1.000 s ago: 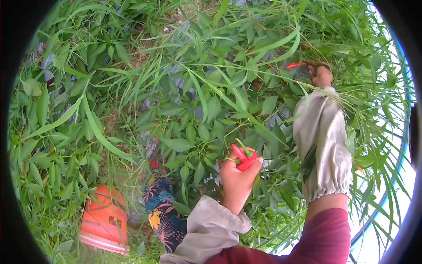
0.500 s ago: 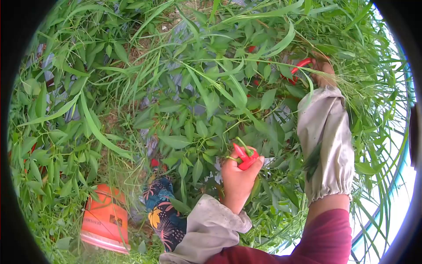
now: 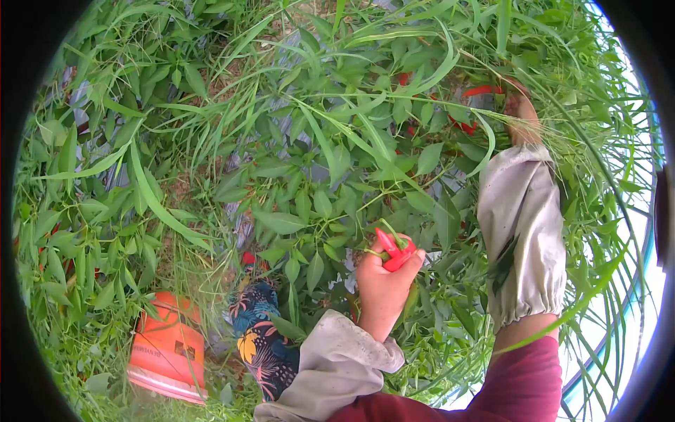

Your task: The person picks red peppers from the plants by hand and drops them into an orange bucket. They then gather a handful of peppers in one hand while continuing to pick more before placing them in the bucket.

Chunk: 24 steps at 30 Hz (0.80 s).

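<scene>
My left hand (image 3: 385,285), low in the middle, is closed round several red chili peppers (image 3: 399,254) with green stems that stick out at the top. At the upper right my right hand (image 3: 520,112) reaches into the plants, partly hidden by leaves and grass. Its fingers are at the end of a long red pepper (image 3: 484,91); whether they grip it is hard to tell. Another red pepper (image 3: 463,126) hangs just below and left of that one. Both forearms wear pale sleeve covers.
An orange bucket (image 3: 169,348) lies among the grass at the lower left. Patterned cloth (image 3: 264,337) is beside my left sleeve. Green plants (image 3: 281,221) and long grass blades surround both hands. A blue-edged white area (image 3: 587,352) is at the right.
My right hand has shifted slightly, and the long pepper by it now lies more level. Grass blades near the right arm have moved. My left hand stays nearly still, closed on the peppers.
</scene>
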{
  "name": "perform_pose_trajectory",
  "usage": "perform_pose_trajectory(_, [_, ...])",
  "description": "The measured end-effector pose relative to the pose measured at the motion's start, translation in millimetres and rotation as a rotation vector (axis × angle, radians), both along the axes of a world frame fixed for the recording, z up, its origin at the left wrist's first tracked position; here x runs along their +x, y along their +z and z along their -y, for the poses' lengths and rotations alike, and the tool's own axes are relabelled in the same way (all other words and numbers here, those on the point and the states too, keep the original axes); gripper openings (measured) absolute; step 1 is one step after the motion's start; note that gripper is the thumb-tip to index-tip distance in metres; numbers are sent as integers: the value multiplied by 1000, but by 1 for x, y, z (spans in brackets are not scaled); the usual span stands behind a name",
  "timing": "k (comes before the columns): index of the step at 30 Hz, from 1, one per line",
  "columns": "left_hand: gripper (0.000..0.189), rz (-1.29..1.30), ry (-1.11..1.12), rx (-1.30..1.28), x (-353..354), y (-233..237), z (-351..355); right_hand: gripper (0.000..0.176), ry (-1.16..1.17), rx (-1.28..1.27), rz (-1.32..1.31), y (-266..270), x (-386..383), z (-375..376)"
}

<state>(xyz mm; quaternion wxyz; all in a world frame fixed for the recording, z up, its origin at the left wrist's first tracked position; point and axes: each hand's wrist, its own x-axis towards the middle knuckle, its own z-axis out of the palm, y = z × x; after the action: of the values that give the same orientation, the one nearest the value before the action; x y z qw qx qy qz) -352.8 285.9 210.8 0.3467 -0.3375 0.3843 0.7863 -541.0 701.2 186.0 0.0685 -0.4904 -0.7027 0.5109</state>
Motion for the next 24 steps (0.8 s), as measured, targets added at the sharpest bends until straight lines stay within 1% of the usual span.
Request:
perform_pose_trajectory(3, [20,-6,16,15,3,-1,-1,20,77,-98,29,2,-3,-18])
perform_pose_trajectory(5, [20,0,19,17,4,-1,-1,20,141,-186,22,6,-9,-16])
perform_pose_trajectory(6, [20,-10,15,15,4,-2,-1,26,145,-67,104,9,-12,-16])
perform_pose_trajectory(7, [19,-18,10,11,5,-2,0,26,151,-8,135,14,-15,-1])
perform_pose_trajectory(12, [18,-31,22,-28,7,-2,1,29,178,137,102,14,-16,41])
perform_pose_trajectory(17, [18,-15,14,-37,7,0,0,32,192,165,95,26,-11,53])
perform_pose_trajectory(19, [19,-53,12,-63,6,-1,-2,34,206,138,82,32,-11,54])
perform_pose_trajectory(22, [20,-22,42,13,7,1,-5,35,197,111,59,49,-4,57])
perform_pose_trajectory(24, [20,-11,41,13,6,2,-3,37,199,101,57,55,0,61])
